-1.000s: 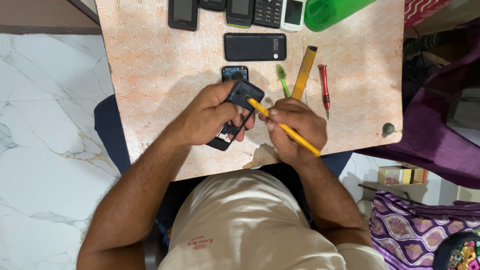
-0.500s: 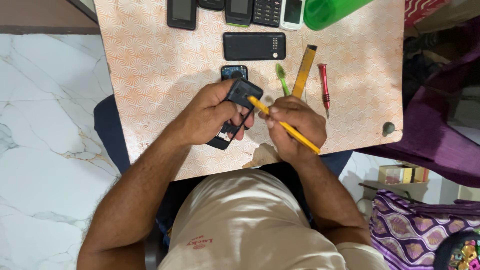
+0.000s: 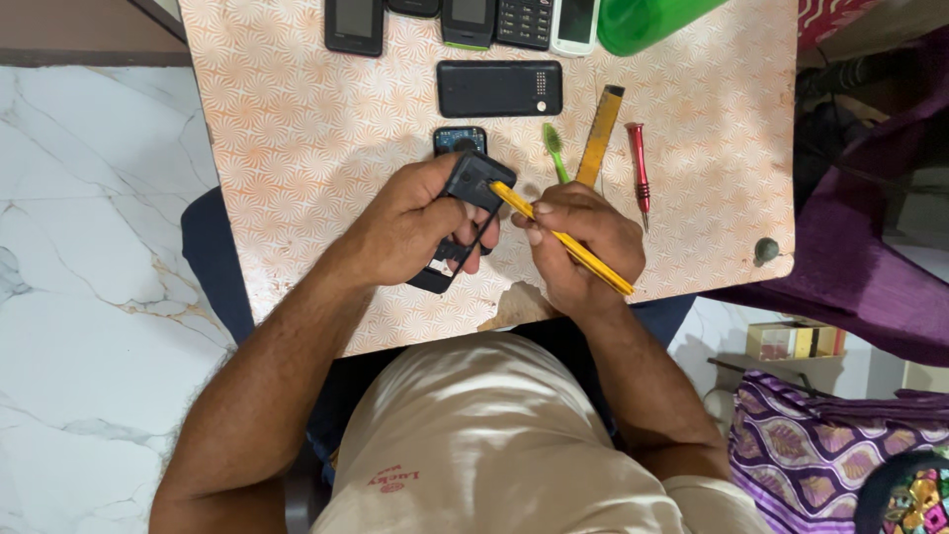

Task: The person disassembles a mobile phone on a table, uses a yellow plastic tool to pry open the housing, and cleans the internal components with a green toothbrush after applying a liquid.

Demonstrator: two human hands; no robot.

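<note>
Black phone frame tilted, held above table; yellow screwdriver slanted, tip on frame's upper corner.

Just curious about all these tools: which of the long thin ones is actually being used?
The yellow-handled screwdriver, gripped in the right hand; the red screwdriver, green toothbrush and yellow ruler lie untouched.

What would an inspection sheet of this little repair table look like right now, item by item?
Surface: small table with an orange swirl pattern; a chipped patch at its near edge.
Job's things: black phone frame in the left hand; yellow tool in the right hand, its tip on the frame.
Clutter: black phone, small phone part, green brush, yellow ruler, red screwdriver, a row of phones at the far edge, a green container.
Grippers: both hands closed on their things.
Cables: nothing seen.
Surroundings: marble floor, purple cloth.
</note>
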